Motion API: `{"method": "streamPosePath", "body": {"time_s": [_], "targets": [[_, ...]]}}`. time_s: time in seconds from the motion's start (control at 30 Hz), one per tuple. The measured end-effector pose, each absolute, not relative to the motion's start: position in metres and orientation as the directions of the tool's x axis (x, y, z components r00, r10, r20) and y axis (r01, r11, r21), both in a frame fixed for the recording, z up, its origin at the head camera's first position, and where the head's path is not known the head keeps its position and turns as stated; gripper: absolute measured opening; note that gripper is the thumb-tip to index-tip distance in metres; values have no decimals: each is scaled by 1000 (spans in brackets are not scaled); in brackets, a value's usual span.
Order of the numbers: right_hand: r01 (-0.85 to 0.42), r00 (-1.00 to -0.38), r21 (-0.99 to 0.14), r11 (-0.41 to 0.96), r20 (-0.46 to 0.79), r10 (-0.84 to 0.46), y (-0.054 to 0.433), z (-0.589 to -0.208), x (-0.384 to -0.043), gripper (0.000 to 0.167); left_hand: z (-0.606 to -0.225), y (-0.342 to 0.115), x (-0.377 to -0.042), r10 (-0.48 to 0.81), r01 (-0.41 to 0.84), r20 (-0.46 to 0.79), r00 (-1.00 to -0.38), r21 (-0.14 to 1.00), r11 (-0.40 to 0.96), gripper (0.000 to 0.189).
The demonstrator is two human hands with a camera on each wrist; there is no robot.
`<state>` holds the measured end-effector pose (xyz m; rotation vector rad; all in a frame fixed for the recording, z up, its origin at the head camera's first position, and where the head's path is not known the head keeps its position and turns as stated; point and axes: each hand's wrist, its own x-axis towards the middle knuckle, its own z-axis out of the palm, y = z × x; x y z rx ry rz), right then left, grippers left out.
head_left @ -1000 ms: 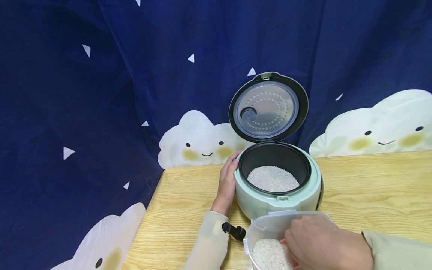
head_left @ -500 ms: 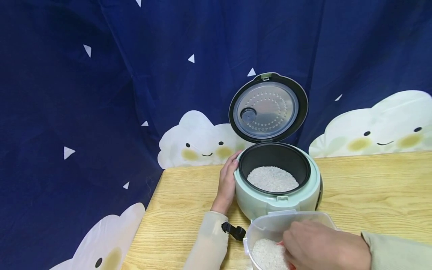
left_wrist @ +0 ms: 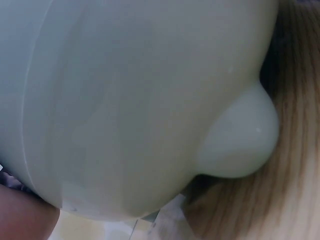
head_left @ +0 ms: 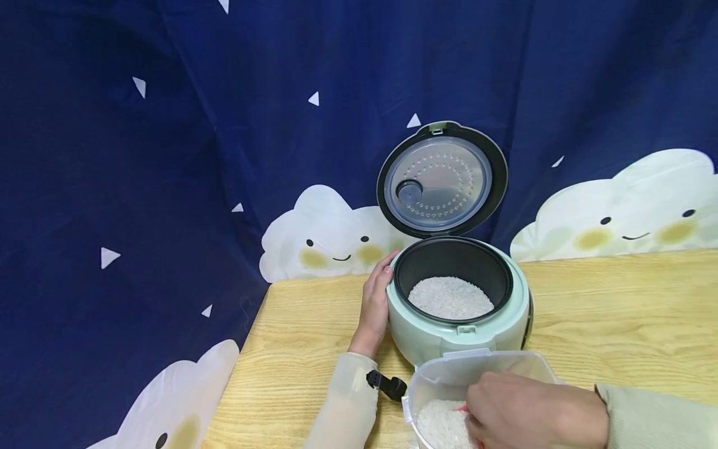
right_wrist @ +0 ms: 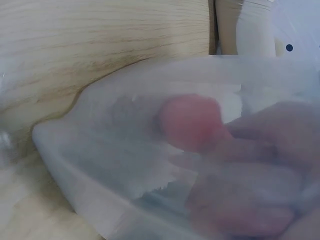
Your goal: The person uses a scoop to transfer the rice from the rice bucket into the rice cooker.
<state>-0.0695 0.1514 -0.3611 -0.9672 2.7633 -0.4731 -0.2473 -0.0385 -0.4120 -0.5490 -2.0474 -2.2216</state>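
A mint-green rice cooker (head_left: 415,340) stands on the table with its lid (head_left: 443,178) up. White rice (head_left: 450,298) lies in its black inner pot (head_left: 406,265). My left hand (head_left: 374,308) rests along the cooker's left side, fingers lying up toward the rim. In front of the cooker is a translucent plastic bin (head_left: 449,371) with more rice (head_left: 443,424) inside. My right hand (head_left: 521,408) reaches into this bin, fingers curled round a red scoop (head_left: 464,407). Through the bin's wall, the right wrist view shows the scoop's rounded end (right_wrist: 192,122) blurred.
The wooden table (head_left: 303,337) runs to a dark blue curtain (head_left: 336,50) printed with clouds and triangles. A black wrist strap (head_left: 387,383) sticks out from the left sleeve, close beside the bin's left edge.
My right hand has shifted slightly left inside the bin, and less of the red scoop shows beneath it now. The left hand keeps its place on the cooker.
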Motion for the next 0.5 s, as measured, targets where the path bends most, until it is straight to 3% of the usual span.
{"method": "streamPosePath", "body": {"time_s": [0.17, 0.5], "targets": [[-589, -741, -420, 691, -60, -668, 151, -360, -74, 39, -413, -38, -247, 183, 284, 302, -936, 951, -120, 47], [-519, -762, -473, 712, -122, -637, 150, -356, -74, 40, -414, -38, -248, 188, 282, 302, -934, 951, -129, 47]]}}
